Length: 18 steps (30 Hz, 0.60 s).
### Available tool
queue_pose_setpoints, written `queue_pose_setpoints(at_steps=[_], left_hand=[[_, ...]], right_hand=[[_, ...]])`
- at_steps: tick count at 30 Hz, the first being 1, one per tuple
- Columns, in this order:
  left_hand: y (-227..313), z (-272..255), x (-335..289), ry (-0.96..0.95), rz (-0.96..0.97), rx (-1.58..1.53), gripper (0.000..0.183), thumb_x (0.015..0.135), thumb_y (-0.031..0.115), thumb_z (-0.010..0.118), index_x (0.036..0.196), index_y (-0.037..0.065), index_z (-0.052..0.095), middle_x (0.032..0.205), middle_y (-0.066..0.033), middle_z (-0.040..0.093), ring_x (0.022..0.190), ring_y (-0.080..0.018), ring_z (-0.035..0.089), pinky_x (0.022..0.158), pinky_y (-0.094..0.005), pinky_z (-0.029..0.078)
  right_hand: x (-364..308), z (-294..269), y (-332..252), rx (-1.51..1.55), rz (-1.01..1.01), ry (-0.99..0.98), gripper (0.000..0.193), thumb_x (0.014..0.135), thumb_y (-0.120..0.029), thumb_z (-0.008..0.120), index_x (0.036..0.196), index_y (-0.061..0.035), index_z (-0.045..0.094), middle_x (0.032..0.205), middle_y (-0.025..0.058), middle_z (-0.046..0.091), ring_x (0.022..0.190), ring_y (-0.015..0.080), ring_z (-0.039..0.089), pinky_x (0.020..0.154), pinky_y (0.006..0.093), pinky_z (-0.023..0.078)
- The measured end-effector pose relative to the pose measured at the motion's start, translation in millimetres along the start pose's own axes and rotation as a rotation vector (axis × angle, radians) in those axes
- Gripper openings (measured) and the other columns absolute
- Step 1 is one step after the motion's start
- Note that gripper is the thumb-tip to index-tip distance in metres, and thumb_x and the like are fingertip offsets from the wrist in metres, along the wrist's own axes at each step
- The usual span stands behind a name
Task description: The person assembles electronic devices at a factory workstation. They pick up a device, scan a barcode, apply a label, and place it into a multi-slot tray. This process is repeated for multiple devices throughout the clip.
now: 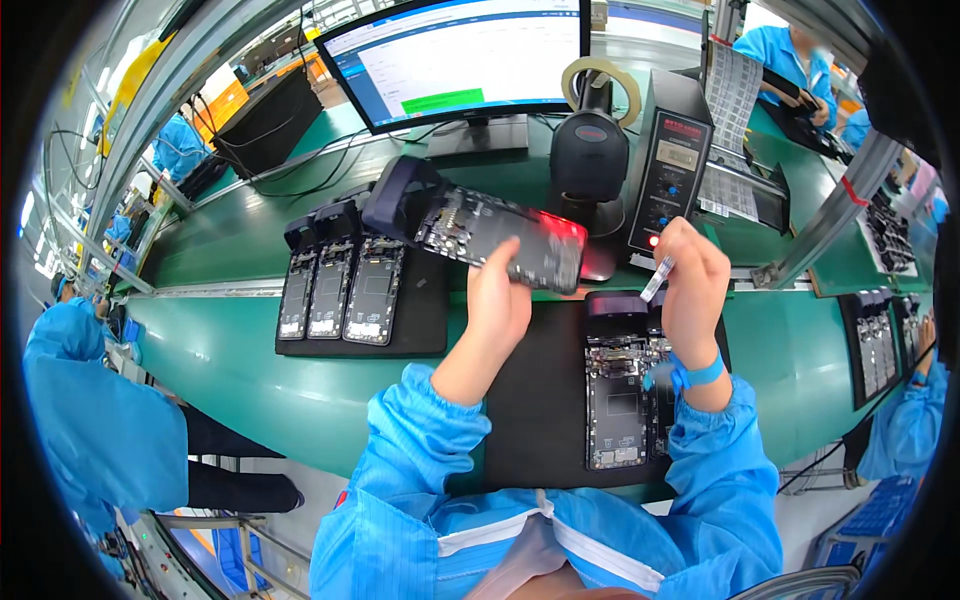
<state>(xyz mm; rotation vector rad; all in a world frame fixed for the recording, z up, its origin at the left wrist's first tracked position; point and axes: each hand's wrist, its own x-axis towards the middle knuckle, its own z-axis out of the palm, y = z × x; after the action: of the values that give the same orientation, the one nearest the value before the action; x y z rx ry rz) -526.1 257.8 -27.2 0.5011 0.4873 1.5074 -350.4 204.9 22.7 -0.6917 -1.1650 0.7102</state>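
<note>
My left hand (pixel 497 300) grips an opened handheld device (pixel 490 235), its circuit board showing and a dark, bulky housing at its upper left end. Red light falls on the device's right end, in front of a black barcode scanner (pixel 590 155) on a stand. Between the fingertips of my right hand (pixel 693 285) is a small white label (pixel 657 279) with printing on it. Below that hand, another opened device (pixel 616 405) lies on a black mat (pixel 535 400). A further one beside it is partly hidden by my right wrist, which wears a blue strap (pixel 698 373).
Three opened devices (pixel 328 285) rest on a black mat at left. Behind stand a monitor (pixel 460 65), a black control box (pixel 672 150) with knobs, and a label strip (pixel 730 100). A tape roll (pixel 600 80) sits near the scanner. Co-workers in blue (pixel 100 400) flank the green bench.
</note>
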Motion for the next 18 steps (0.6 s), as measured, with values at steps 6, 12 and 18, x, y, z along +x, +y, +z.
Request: queue_pose_setpoints(at_steps=[6,12,18], left_hand=[[30.6,-23.6,-102.6,-0.193,0.083,0.987,0.033,0.077,-0.004,0.046,0.110,-0.002,0.047,0.101,-0.0089,0.055,0.093,-0.0136,0.053,0.082,-0.0266,0.041],[13.1,-55.7,-112.4,-0.388,0.120,0.934,0.048,0.074,-0.011,0.041,0.122,-0.002,0.036,0.104,-0.0100,0.052,0.095,-0.0163,0.052,0.082,-0.0256,0.041],[14.7,-59.6,-114.4,-0.432,0.153,1.015,0.047,0.075,-0.008,0.042,0.121,-0.001,0.037,0.104,-0.0107,0.052,0.094,-0.0173,0.053,0.080,-0.0263,0.042]], right_hand=[[-35.7,37.6,-34.5,0.061,0.066,-0.408,0.027,0.065,-0.013,0.070,0.082,-0.0016,0.051,0.117,0.0170,0.041,0.108,0.0232,0.041,0.089,0.0340,0.036],[-49.5,54.0,-39.8,0.241,0.158,-0.450,0.028,0.066,-0.010,0.071,0.082,-0.0008,0.051,0.124,0.0221,0.036,0.110,0.0252,0.042,0.091,0.0366,0.036],[-55.6,59.9,-41.0,0.219,0.189,-0.412,0.025,0.065,-0.003,0.071,0.081,-0.0004,0.052,0.124,0.0223,0.038,0.107,0.0223,0.046,0.090,0.0344,0.037]])
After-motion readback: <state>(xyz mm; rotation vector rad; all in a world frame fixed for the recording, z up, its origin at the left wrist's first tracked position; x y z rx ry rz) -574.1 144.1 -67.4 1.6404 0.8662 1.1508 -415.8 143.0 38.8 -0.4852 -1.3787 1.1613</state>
